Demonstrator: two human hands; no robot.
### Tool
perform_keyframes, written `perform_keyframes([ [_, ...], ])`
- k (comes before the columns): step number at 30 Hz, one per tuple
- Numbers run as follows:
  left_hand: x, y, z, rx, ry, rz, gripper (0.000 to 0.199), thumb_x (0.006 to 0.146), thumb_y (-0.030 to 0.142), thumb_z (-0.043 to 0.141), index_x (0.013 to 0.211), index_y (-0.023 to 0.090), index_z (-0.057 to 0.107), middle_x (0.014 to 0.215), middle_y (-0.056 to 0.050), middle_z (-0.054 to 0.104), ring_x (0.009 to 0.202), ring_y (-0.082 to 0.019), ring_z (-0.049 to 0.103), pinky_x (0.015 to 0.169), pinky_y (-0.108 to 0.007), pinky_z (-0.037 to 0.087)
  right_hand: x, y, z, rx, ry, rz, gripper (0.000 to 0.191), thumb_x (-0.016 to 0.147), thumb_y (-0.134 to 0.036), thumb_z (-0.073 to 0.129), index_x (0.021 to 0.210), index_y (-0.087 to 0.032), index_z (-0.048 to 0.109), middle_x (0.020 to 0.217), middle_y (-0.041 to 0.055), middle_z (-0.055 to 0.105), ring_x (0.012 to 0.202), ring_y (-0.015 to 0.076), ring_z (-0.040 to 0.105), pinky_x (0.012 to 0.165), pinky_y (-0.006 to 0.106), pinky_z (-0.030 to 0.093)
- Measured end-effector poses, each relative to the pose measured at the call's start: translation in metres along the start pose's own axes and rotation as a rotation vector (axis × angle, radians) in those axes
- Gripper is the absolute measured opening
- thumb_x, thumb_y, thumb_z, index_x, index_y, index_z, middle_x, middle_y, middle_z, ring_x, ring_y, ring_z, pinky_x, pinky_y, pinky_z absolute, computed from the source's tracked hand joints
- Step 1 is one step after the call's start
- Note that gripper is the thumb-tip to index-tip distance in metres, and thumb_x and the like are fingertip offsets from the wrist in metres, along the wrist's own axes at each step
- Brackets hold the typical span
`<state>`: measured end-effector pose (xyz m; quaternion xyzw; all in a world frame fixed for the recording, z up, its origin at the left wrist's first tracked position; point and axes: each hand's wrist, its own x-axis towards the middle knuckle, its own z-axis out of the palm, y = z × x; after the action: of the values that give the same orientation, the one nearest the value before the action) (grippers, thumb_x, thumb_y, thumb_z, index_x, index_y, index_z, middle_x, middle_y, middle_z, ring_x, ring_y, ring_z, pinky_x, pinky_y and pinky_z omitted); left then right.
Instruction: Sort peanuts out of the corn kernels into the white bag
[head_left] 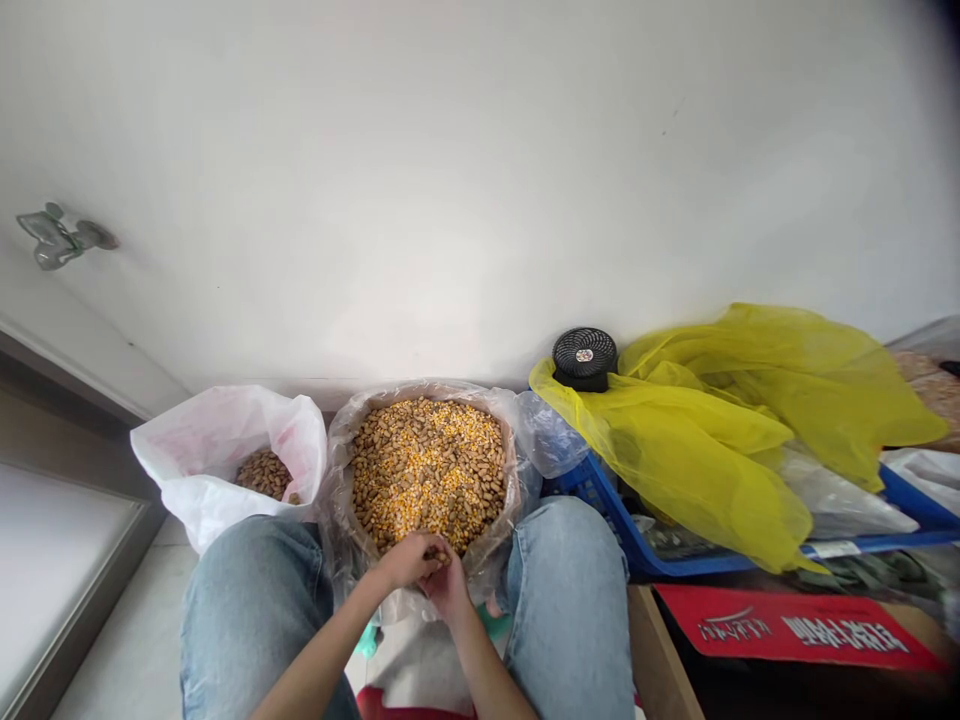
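A round container (512, 440) lined with clear plastic stands between my knees, full of yellow corn kernels mixed with brown beans or nuts (427, 470). Over its near edge my left hand (411, 560) and my right hand (448, 582) meet. A few brown pieces (437, 553) lie in my cupped right hand. The fingers of my left hand are bent over that palm, and whether they pinch a piece is too small to tell. To the left, an open white bag (195, 440) holds more brown pieces (262, 473).
A blue basket (675, 566) covered by yellow mesh cloth (697, 450) stands on the right, with a small black fan (585, 358) at its back corner. Below it is a red-labelled box (795, 625). A white wall (450, 200) rises behind, with a clear hook (64, 238).
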<state>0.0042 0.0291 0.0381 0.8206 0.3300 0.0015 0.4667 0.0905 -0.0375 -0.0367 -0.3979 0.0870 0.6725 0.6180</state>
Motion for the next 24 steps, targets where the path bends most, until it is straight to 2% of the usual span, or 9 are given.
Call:
perform_keyframes([
  [5, 0.0, 0.001, -0.003, 0.006, 0.003, 0.011, 0.02, 0.068, 0.017, 0.047, 0.083, 0.019, 0.059, 0.085, -0.002, 0.056, 0.079, -0.014, 0.05, 0.072, -0.023, 0.039, -0.001, -0.002, 0.002, 0.081, -0.028, 0.077, 0.013, 0.065, -0.032, 0.061, 0.06, -0.02, 0.059, 0.057, -0.003, 0.061, 0.048, 0.0107, 0.054, 0.05, 0.024, 0.045],
  [10, -0.002, 0.008, -0.003, 0.034, 0.02, 0.052, 0.019, 0.069, 0.019, 0.048, 0.086, 0.02, 0.058, 0.087, -0.002, 0.056, 0.083, -0.015, 0.05, 0.076, -0.025, 0.039, -0.003, -0.002, 0.001, 0.119, -0.038, 0.103, 0.013, 0.06, -0.031, 0.064, 0.062, -0.019, 0.06, 0.06, -0.0031, 0.063, 0.052, 0.0109, 0.057, 0.05, 0.023, 0.045],
  [15, -0.004, 0.02, 0.006, 0.056, 0.019, 0.075, 0.022, 0.073, 0.024, 0.048, 0.094, 0.021, 0.056, 0.099, -0.004, 0.052, 0.092, -0.016, 0.049, 0.082, -0.026, 0.039, -0.002, 0.001, -0.006, 0.152, -0.084, 0.02, 0.016, 0.057, -0.034, 0.066, 0.067, -0.022, 0.062, 0.066, -0.0044, 0.065, 0.06, 0.0111, 0.059, 0.053, 0.022, 0.045],
  [19, -0.007, 0.026, 0.008, 0.097, 0.006, 0.115, 0.026, 0.077, 0.025, 0.045, 0.101, 0.023, 0.053, 0.112, -0.005, 0.049, 0.099, -0.017, 0.048, 0.085, -0.027, 0.038, 0.004, 0.006, -0.014, 0.134, -0.112, -0.064, 0.014, 0.056, -0.03, 0.066, 0.066, -0.023, 0.061, 0.065, -0.0043, 0.064, 0.058, 0.0107, 0.058, 0.052, 0.022, 0.044],
  [24, -0.01, 0.03, 0.003, 0.106, 0.02, 0.169, 0.026, 0.081, 0.025, 0.038, 0.102, 0.024, 0.053, 0.108, -0.004, 0.052, 0.098, -0.016, 0.049, 0.085, -0.027, 0.039, 0.007, 0.009, -0.016, 0.083, -0.075, -0.08, 0.012, 0.057, -0.031, 0.063, 0.063, -0.021, 0.059, 0.064, -0.0027, 0.063, 0.063, 0.0122, 0.059, 0.056, 0.023, 0.046],
])
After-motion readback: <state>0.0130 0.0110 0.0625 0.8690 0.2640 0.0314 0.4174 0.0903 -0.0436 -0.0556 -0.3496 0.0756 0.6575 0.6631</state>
